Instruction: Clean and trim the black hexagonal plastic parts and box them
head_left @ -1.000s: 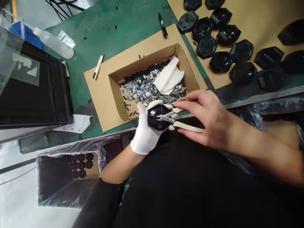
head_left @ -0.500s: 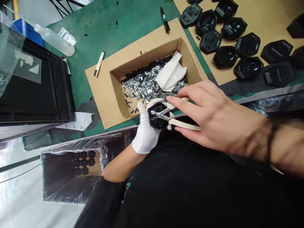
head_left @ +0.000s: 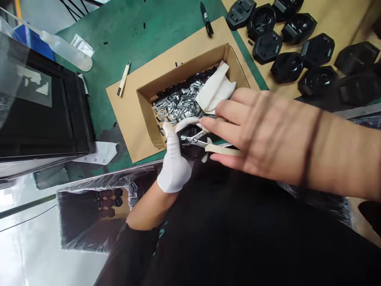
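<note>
My left hand (head_left: 176, 163), in a white glove, is closed round a black hexagonal plastic housing (head_left: 188, 150). Bare and wrapped over pale-handled pliers (head_left: 222, 149), my right hand (head_left: 247, 123) has its fingers on both grips. The metal jaws of the pliers reach into the housing; what their tips touch is too small to tell. Just beyond both hands stands an open cardboard box (head_left: 145, 119). Inside it lie many small dark and silvery strips (head_left: 178, 104) and a crumpled white glove (head_left: 214, 92).
Several black hexagonal housings (head_left: 268, 47) lie on cardboard at the upper right. A black marker (head_left: 206, 20) and a cream pen (head_left: 124, 79) are near the box. At left are a squeeze bottle (head_left: 67, 49), a black panelled case (head_left: 38, 107) and a plastic-lined bin (head_left: 89, 230).
Both hands, with the housing and the pliers, have shifted slightly left in view. My right forearm has swung up and now covers more of the box's near right corner.
</note>
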`<state>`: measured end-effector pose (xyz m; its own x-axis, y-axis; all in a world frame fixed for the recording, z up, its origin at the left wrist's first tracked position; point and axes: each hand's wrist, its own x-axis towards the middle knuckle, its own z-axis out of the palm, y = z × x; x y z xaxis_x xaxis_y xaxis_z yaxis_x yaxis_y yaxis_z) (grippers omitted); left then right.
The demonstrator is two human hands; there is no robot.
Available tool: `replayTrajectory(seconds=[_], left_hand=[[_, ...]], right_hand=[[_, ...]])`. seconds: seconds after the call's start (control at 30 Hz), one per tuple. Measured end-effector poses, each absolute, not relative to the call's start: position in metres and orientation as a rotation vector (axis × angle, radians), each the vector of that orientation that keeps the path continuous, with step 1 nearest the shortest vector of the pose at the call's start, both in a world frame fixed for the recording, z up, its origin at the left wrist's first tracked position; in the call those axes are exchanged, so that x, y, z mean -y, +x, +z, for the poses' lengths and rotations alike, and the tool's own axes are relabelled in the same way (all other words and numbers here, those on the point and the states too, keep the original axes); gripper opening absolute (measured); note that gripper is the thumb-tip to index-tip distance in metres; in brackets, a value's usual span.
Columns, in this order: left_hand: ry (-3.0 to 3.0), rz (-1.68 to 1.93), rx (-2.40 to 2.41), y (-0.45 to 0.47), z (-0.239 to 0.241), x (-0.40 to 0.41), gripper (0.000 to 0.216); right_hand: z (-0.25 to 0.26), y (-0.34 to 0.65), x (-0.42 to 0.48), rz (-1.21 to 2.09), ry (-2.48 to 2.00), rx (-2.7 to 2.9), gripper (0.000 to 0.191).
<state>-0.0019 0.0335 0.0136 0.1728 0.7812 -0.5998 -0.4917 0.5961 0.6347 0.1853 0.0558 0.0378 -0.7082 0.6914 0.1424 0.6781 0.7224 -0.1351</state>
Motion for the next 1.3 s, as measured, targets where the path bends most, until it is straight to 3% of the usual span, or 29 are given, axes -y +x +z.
replayTrajectory(seconds=[0.13, 0.4, 0.7, 1.3], left_hand=[[0.405, 0.995, -1.060, -0.010, 0.006, -0.048, 0.058], [0.273, 1.054, -1.012, -0.030, 0.004, -0.064, 0.050], [0.247, 1.015, -0.951, -0.040, -0.003, -0.066, 0.050], [0.283, 1.033, -0.914, -0.039, -0.004, -0.068, 0.059]], right_hand=[[0.032, 0.180, -0.072, 0.166, -1.054, 2.737, 0.046], [0.021, 0.176, -0.087, 0.416, -1.081, 2.572, 0.042], [0.028, 0.155, -0.092, 0.425, -1.063, 2.609, 0.066], [0.024, 0.155, -0.102, 0.524, -1.129, 2.585, 0.066]])
